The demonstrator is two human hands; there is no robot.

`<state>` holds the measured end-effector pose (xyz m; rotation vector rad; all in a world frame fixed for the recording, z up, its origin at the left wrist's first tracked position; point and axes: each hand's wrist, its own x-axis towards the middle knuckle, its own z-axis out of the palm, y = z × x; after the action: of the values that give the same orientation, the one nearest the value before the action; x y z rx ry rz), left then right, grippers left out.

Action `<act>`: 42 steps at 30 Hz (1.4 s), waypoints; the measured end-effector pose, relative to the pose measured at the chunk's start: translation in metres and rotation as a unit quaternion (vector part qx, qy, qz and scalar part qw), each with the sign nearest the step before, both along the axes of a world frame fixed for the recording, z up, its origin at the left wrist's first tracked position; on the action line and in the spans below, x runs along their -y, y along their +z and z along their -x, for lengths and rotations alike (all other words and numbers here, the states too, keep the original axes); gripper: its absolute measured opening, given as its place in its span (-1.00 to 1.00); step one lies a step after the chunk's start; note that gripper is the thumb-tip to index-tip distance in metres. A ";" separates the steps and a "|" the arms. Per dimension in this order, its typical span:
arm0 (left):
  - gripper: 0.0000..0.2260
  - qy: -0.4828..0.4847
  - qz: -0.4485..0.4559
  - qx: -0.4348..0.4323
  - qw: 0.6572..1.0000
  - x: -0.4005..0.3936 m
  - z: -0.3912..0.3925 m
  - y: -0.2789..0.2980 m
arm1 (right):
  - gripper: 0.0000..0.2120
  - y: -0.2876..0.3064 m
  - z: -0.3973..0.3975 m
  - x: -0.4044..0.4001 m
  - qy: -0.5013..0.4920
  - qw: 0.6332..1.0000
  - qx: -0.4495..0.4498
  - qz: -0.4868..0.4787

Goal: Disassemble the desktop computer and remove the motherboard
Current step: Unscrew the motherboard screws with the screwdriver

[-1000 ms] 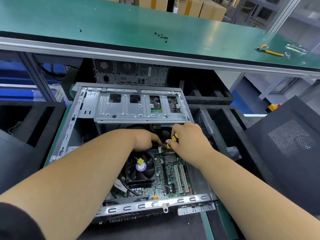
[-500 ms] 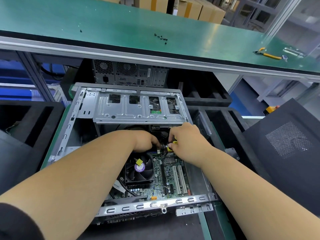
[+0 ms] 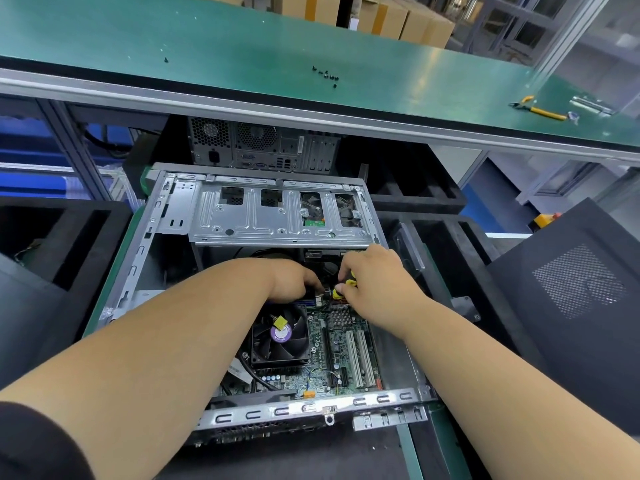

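An open desktop case (image 3: 138, 258) lies flat in front of me, its silver drive cage (image 3: 277, 216) at the far side. Inside sits the green motherboard (image 3: 332, 362) with a black CPU fan (image 3: 280, 336) and white slots. My left hand (image 3: 294, 280) reaches in above the fan, its fingertips pinching a small connector at the board's far edge. Beside it, my right hand (image 3: 374, 282) grips a yellow-and-black tool (image 3: 348, 287) whose tip meets the same spot. What lies under both hands is hidden.
A second computer (image 3: 263, 147) stands behind the case under a green bench (image 3: 242, 36). Several loose screws (image 3: 327, 76) and yellow-handled pliers (image 3: 538, 109) lie on that bench. A black side panel (image 3: 571, 306) leans at the right. Black foam trays flank the case.
Both hands stay at the same spot on the board's far edge; the right hand shifted slightly back towards the drive cage. The view moved a little.
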<state>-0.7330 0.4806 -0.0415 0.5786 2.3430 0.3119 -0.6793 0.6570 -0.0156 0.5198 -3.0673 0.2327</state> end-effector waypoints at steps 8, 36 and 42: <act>-0.46 0.004 0.000 -0.004 1.000 -0.001 -0.001 0.003 | -0.81 0.006 0.005 0.007 0.007 0.998 0.005 -0.056; -0.47 0.003 -0.006 0.001 1.000 0.000 0.003 -0.003 | -0.82 0.006 0.002 0.005 -0.031 0.998 0.031 -0.034; -0.48 0.002 -0.006 -0.004 1.000 0.000 0.004 -0.005 | -0.81 0.007 0.001 0.004 -0.029 0.999 0.028 -0.032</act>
<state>-0.7366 0.4808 -0.0461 0.5829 2.3509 0.3272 -0.6806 0.6528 -0.0087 0.4317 -3.1484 0.1495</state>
